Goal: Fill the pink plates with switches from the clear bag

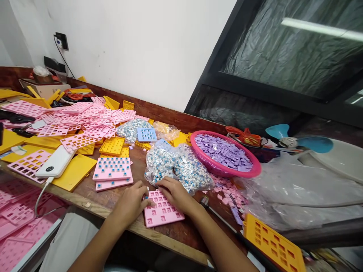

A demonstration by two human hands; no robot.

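A pink plate with square holes (163, 213) lies flat at the table's front edge, between my two hands. At the plate's upper left side, my left hand (132, 202) has its thumb and fingers closed around a small blue switch (146, 196). My right hand (178, 194) rests over the plate's far right part, fingers curled together; what they hold, if anything, is hidden. Just beyond it are clear bags of blue-and-white switches (190, 168). Left of my left hand, two pink plates (112, 168) fitted with blue switches lie stacked.
A pink basket (256, 168) holds purple pieces. A black-handled tool (224, 219) and an orange plate (273, 241) lie to the right. On the left are piled pink plates (82, 117), yellow panels (75, 170) and a white power bank (56, 162) with a cable.
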